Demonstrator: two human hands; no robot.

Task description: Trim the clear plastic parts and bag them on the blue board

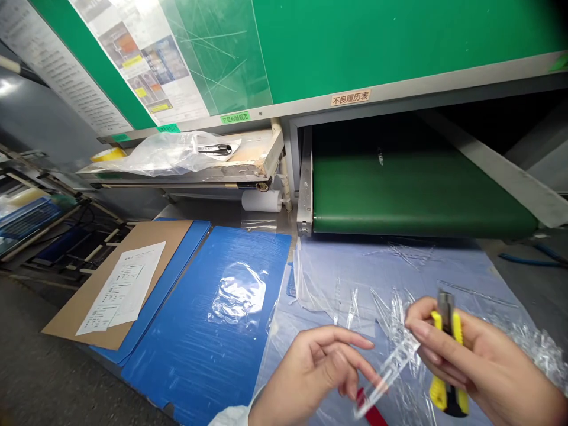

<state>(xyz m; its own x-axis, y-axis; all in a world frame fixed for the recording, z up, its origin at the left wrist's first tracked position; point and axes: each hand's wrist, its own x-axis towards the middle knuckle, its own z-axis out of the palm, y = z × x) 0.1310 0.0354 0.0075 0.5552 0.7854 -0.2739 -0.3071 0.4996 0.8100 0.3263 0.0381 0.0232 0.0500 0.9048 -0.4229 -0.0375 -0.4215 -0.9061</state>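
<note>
My right hand (465, 349) is closed, pinching one end of a narrow clear plastic piece (393, 370) with slots along it. The same hand holds a yellow and black utility knife (437, 393), its metal tip pointing up. My left hand (319, 367) has its fingers apart, the fingertips beside the clear piece, perhaps touching it. A red strip (375, 414) shows below the piece, partly hidden. Beneath and behind both hands, many loose clear plastic pieces (390, 313) lie on the bluish sheet (310, 272).
A green conveyor belt (417, 195) carries one small clear piece (380, 156). At the left lie a blue board (190, 355) with a clear bag (239, 293) and brown cardboard (75, 307) with a printed paper (124, 284). Above stands a shelf (248, 157) with plastic film (164, 154).
</note>
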